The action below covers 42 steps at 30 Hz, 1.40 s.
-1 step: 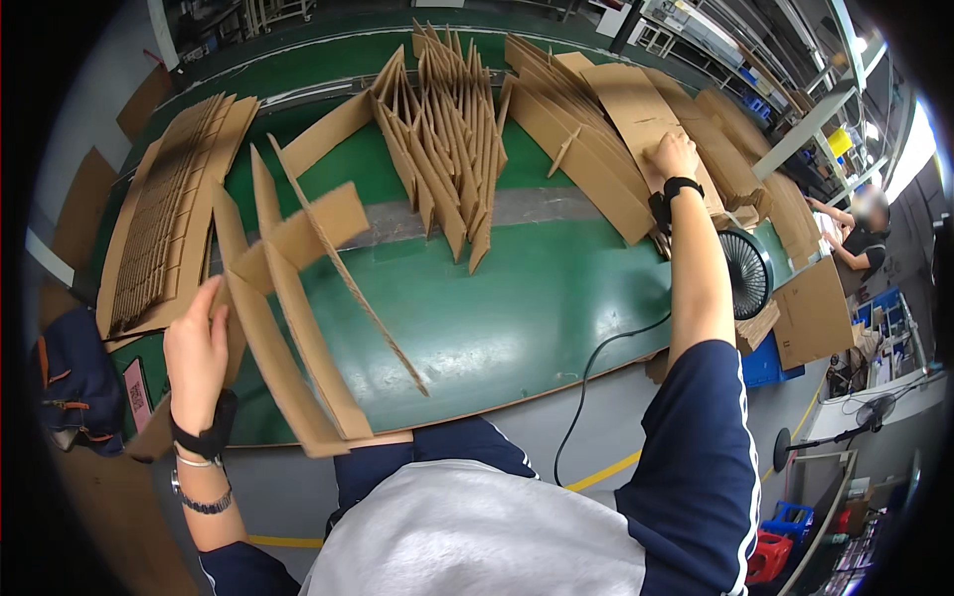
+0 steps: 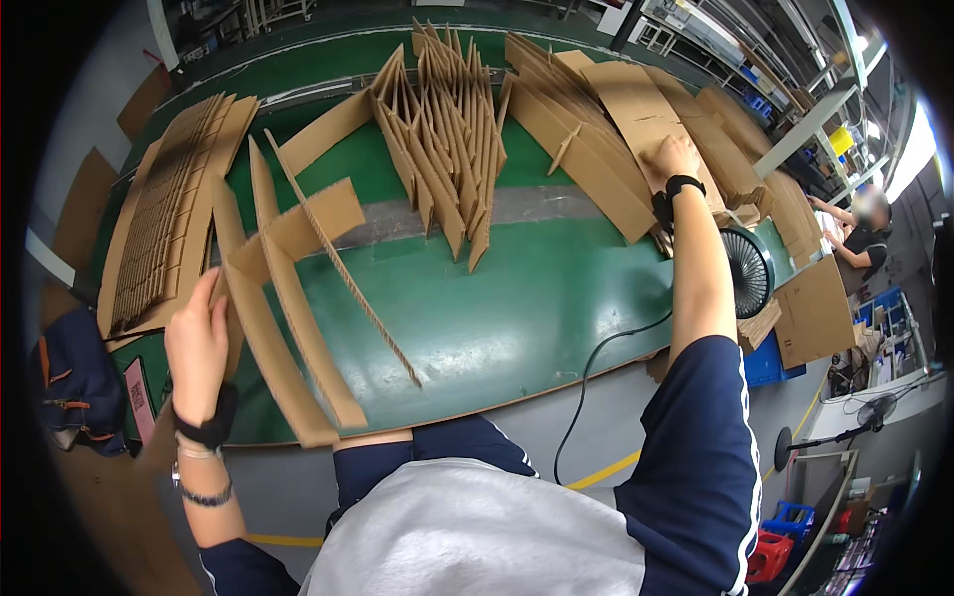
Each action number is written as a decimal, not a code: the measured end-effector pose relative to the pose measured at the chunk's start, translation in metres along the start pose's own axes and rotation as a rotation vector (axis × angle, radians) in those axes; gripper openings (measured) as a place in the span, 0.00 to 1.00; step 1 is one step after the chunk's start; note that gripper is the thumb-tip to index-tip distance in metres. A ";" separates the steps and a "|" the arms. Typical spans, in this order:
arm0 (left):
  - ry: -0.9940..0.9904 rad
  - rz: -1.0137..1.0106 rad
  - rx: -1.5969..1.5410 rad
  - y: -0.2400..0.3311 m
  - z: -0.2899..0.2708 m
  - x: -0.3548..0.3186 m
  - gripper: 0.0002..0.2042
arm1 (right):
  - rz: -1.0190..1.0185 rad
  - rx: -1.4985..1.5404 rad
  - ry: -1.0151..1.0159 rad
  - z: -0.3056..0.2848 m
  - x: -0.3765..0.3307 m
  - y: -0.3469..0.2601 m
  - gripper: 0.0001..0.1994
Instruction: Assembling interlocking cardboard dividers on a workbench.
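my left hand (image 2: 197, 343) grips the upright slotted cardboard strips (image 2: 288, 298) near the green table (image 2: 517, 308) edge, steadying them so they stay interlocked. my right hand (image 2: 674, 159) lies flat, fingers spread, on the flat cardboard stack (image 2: 616, 119) far right, holding nothing.

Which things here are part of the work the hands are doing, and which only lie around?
In hand:
- left hand on the slotted cardboard strips
- right hand on the flat cardboard sheets
- standing cardboard dividers
- left cardboard stack

Lying about:
- small black fan and its cable
- dark bag
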<state>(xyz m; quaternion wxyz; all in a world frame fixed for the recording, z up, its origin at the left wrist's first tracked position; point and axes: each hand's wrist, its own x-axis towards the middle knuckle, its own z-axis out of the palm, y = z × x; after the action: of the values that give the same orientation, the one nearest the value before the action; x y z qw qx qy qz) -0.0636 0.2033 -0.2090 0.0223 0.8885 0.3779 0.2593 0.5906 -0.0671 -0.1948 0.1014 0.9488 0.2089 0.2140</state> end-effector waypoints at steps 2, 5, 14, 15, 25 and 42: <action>0.007 -0.017 0.014 0.007 0.018 0.008 0.16 | 0.025 -0.020 -0.056 -0.005 -0.005 -0.021 0.40; 0.043 0.039 0.054 0.022 0.075 0.035 0.09 | -0.064 -0.040 -0.162 0.013 0.008 -0.005 0.36; -0.154 -0.041 0.052 0.017 0.045 0.007 0.09 | -0.243 -0.026 0.088 0.019 0.018 0.024 0.18; -0.157 -0.048 0.052 0.011 0.045 0.002 0.09 | -0.263 -0.015 0.144 0.022 0.028 0.033 0.18; -0.018 0.089 0.002 -0.031 0.045 -0.001 0.07 | -0.726 1.396 -0.152 -0.251 -0.188 -0.201 0.28; 0.121 0.107 -0.466 -0.025 0.055 -0.014 0.03 | -0.641 1.701 -1.098 -0.283 -0.327 -0.327 0.37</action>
<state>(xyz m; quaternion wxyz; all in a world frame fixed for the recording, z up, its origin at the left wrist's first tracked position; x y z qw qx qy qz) -0.0621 0.2200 -0.2692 0.1902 0.8611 0.2608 0.3928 0.0799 0.1095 -0.1544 -0.4636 0.5747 0.4559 -0.4970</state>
